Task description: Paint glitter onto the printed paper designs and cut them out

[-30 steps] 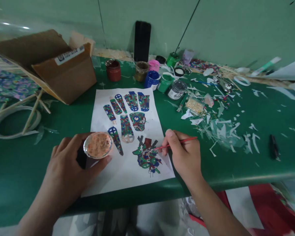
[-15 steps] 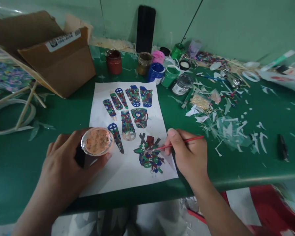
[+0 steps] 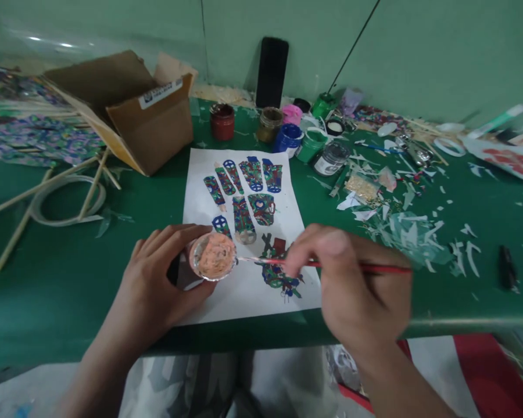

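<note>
My left hand (image 3: pixel 165 267) is wrapped round a small jar of peach-coloured paint (image 3: pixel 213 256), its open top tilted toward me above the paper. Between the fingers of my right hand (image 3: pixel 353 278) is a thin red paintbrush (image 3: pixel 307 263). The brush's pale tip is beside the jar's right rim; whether it touches cannot be made out. Below both hands lies a white sheet of paper (image 3: pixel 226 307) with several multicoloured painted pieces (image 3: pixel 250 172) on it. A larger painted figure (image 3: pixel 281 273) at its lower right is partly covered by the brush and my right fingers.
Open paint jars, among them a red one (image 3: pixel 222 123) and a blue one (image 3: pixel 288 138), stand behind the paper. A cardboard box (image 3: pixel 157 128) and a roll of tape (image 3: pixel 39 212) are at left. Plastic scraps (image 3: pixel 418 232) litter the right side. A phone (image 3: pixel 272 72) leans on the wall.
My right hand has lifted the brush off the painted figure and brought its tip to the paint jar's rim. The view has shifted, and the jar sits further right over the paper.
</note>
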`<state>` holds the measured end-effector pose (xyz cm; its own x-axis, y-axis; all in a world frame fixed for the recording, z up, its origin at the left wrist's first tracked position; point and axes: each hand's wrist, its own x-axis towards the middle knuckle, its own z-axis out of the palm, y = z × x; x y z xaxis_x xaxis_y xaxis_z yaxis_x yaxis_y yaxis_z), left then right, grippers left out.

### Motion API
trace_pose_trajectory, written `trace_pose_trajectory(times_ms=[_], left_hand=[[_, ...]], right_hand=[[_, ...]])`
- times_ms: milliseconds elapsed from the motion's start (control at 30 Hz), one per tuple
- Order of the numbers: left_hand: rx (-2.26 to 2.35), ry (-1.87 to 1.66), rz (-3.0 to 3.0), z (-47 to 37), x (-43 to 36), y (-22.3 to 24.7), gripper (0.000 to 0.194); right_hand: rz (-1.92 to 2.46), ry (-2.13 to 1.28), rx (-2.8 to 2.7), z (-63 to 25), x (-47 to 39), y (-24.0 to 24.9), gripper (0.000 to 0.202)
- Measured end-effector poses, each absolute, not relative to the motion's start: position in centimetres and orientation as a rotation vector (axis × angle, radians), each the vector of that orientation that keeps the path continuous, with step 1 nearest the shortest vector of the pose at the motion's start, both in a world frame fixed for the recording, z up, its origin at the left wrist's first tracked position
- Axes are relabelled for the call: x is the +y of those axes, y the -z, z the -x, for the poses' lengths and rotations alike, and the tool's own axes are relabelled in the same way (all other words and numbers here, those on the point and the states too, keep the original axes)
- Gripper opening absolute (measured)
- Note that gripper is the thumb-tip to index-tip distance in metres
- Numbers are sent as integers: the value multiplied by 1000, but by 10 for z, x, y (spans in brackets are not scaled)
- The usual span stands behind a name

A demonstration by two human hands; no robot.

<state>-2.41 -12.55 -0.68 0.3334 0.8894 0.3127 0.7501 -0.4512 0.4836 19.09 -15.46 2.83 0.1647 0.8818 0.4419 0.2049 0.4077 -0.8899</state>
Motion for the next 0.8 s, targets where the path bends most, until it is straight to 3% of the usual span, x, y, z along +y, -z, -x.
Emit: trace_pose_trajectory(times_ms=[200, 800], left_hand=[[1436, -785, -2341, 26, -128, 7, 44], [1432, -777, -2336, 27, -129, 6, 44]], right_hand=[[1156, -725, -1528, -165, -147, -23, 29], [1079, -925, -1405, -160, -143, -16, 31]])
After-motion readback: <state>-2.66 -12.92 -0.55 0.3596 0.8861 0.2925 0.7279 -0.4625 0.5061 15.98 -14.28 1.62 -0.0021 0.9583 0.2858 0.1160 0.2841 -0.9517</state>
